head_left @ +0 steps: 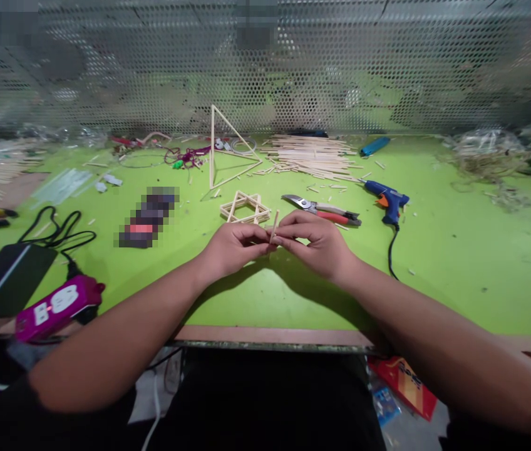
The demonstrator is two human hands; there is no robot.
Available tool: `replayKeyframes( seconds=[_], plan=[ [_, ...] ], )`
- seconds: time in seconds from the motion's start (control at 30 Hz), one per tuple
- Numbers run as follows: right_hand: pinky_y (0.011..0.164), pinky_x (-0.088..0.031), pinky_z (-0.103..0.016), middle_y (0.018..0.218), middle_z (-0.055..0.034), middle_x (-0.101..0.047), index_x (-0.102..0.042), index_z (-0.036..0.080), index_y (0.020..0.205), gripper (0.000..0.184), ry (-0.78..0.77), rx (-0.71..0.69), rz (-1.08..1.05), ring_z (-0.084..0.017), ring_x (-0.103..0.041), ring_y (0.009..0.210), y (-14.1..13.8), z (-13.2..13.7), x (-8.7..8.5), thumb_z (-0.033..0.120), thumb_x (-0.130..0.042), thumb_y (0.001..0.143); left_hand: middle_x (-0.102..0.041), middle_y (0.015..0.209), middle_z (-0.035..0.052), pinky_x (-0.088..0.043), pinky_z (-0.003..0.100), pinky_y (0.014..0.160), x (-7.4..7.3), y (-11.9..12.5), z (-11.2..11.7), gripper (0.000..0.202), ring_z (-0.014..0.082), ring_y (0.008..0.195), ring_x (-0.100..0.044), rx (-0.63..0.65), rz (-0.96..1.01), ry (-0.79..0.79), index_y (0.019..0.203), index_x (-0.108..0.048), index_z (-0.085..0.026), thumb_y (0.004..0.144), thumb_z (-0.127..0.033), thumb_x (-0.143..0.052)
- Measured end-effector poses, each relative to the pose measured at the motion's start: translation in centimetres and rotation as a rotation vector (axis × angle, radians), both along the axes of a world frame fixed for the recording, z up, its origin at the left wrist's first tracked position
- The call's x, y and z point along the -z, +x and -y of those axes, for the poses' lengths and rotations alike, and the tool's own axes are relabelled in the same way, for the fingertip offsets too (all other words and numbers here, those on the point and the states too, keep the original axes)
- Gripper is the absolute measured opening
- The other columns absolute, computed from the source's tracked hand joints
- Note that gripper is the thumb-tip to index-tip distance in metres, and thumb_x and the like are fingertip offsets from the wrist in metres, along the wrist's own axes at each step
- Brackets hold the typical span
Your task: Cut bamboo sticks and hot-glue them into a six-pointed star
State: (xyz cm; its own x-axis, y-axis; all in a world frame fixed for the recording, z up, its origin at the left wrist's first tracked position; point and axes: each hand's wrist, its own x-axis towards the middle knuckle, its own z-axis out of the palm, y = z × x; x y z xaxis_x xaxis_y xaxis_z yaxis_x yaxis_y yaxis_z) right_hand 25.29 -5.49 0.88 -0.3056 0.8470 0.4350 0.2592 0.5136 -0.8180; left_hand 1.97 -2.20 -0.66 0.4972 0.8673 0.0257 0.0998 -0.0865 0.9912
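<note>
Near the front middle of the green table, my left hand [237, 247] and my right hand [317, 244] meet fingertip to fingertip. Between them a short thin wooden stick [275, 227] stands up, pinched by the fingers of both hands; its lower end is hidden. Just behind my left fingers lies a star-shaped frame [245, 209] built of wooden sticks. Pruning shears [324, 210] with red and pale handles rest right behind my right hand. Farther back, a larger triangular stick frame [211, 147] stands upright.
A pile of wooden sticks [312, 155] lies at the back. To the right is a blue glue gun [385, 199] with its cord. On the left are a magenta power strip [59, 307], a black box [9, 279] and a blurred-out phone-like object [148, 216]. Perforated metal mesh [176, 75] borders the table's back.
</note>
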Motion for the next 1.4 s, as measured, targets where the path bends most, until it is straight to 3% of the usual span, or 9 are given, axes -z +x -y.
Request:
replayKeyframes(
  seconds=[0.37, 0.6, 0.83, 0.93, 1.03, 1.1, 1.17, 1.27, 1.4],
  plan=[
    [0.083, -0.063, -0.038, 0.101, -0.0053, -0.081, -0.094, 0.031, 0.104, 0.013, 0.014, -0.042, -0.011, -0.020, -0.075, 0.092, 0.0, -0.3, 0.7, 0.034, -0.081, 0.105, -0.082, 0.092, 0.0072, -0.061, 0.030, 0.073, -0.6, 0.0, 0.1, 0.023, 0.0171, 0.078, -0.073, 0.027, -0.015, 0.103, 0.082, -0.081, -0.019, 0.085, -0.037, -0.094],
    [0.082, -0.061, -0.036, 0.100, -0.0047, -0.078, -0.093, 0.029, 0.106, 0.012, 0.046, -0.070, -0.020, -0.019, -0.073, 0.090, -0.5, -0.1, 0.6, 0.028, -0.081, 0.105, -0.077, 0.086, 0.0039, -0.054, 0.025, 0.067, -1.3, -0.7, -0.1, 0.022, 0.0145, 0.076, -0.069, 0.083, -0.013, 0.032, 0.079, -0.080, -0.018, 0.082, -0.032, -0.097],
    [0.083, -0.062, -0.037, 0.101, -0.0054, -0.080, -0.092, 0.029, 0.106, 0.013, 0.020, -0.069, -0.006, -0.020, -0.074, 0.092, -0.6, 0.0, 0.8, 0.033, -0.080, 0.106, -0.076, 0.085, 0.0033, -0.055, 0.026, 0.067, -1.4, -0.6, -0.1, 0.018, 0.0142, 0.073, -0.068, 0.078, -0.032, 0.084, 0.079, -0.080, -0.019, 0.086, -0.030, -0.092],
    [0.087, -0.063, -0.039, 0.107, -0.0068, -0.081, -0.091, 0.028, 0.112, 0.017, -0.005, -0.087, 0.048, -0.021, -0.075, 0.096, 0.1, -0.1, -0.2, 0.040, -0.081, 0.105, -0.078, 0.085, 0.0040, -0.058, 0.027, 0.069, -1.1, -0.5, -0.1, 0.019, 0.0146, 0.074, -0.071, 0.073, -0.028, 0.069, 0.080, -0.080, -0.019, 0.086, -0.031, -0.093],
    [0.090, -0.063, -0.043, 0.119, -0.0099, -0.082, -0.087, 0.027, 0.125, 0.033, -0.039, 0.017, 0.153, -0.025, -0.076, 0.101, 2.9, -0.5, -2.5, 0.052, -0.080, 0.105, -0.081, 0.089, 0.0062, -0.062, 0.030, 0.075, -0.6, -0.4, -0.2, 0.019, 0.0176, 0.081, -0.078, 0.055, -0.001, 0.026, 0.082, -0.082, -0.018, 0.083, -0.032, -0.095],
    [0.085, -0.061, -0.044, 0.116, -0.0113, -0.082, -0.085, 0.024, 0.117, 0.032, -0.054, 0.169, 0.336, -0.027, -0.075, 0.098, 5.6, -0.9, -4.1, 0.052, -0.072, 0.109, -0.082, 0.090, 0.0071, -0.065, 0.031, 0.078, -0.1, -0.3, -0.3, 0.022, 0.0212, 0.088, -0.082, 0.040, 0.025, -0.011, 0.081, -0.081, -0.018, 0.080, -0.033, -0.097],
    [0.092, -0.057, -0.047, 0.112, -0.0127, -0.081, -0.083, 0.022, 0.105, 0.028, 0.033, 0.246, 0.631, -0.031, -0.073, 0.106, 8.2, -1.5, -5.2, 0.047, -0.070, 0.108, -0.082, 0.088, 0.0068, -0.066, 0.033, 0.081, 0.2, -0.3, -0.4, 0.025, 0.0231, 0.091, -0.084, 0.029, 0.045, -0.042, 0.079, -0.080, -0.018, 0.077, -0.034, -0.099],
    [0.096, -0.053, -0.047, 0.118, -0.0145, -0.079, -0.082, 0.022, 0.109, 0.025, -0.009, 0.251, 0.938, -0.034, -0.071, 0.113, 10.3, -2.3, -5.1, 0.041, -0.066, 0.107, -0.082, 0.086, 0.0062, -0.066, 0.034, 0.081, 0.5, -0.3, -0.5, 0.029, 0.0231, 0.089, -0.084, 0.026, 0.059, -0.053, 0.078, -0.079, -0.018, 0.074, -0.036, -0.102],
    [0.083, -0.050, -0.040, 0.120, -0.0145, -0.076, -0.078, 0.021, 0.114, 0.019, -0.206, 0.270, 1.158, -0.032, -0.070, 0.107, 9.6, -2.9, -3.5, 0.028, -0.068, 0.100, -0.083, 0.086, 0.0067, -0.068, 0.036, 0.082, 0.4, -0.4, -0.5, 0.030, 0.0230, 0.088, -0.084, 0.018, 0.047, -0.034, 0.078, -0.081, -0.019, 0.074, -0.038, -0.103]
  ],
)
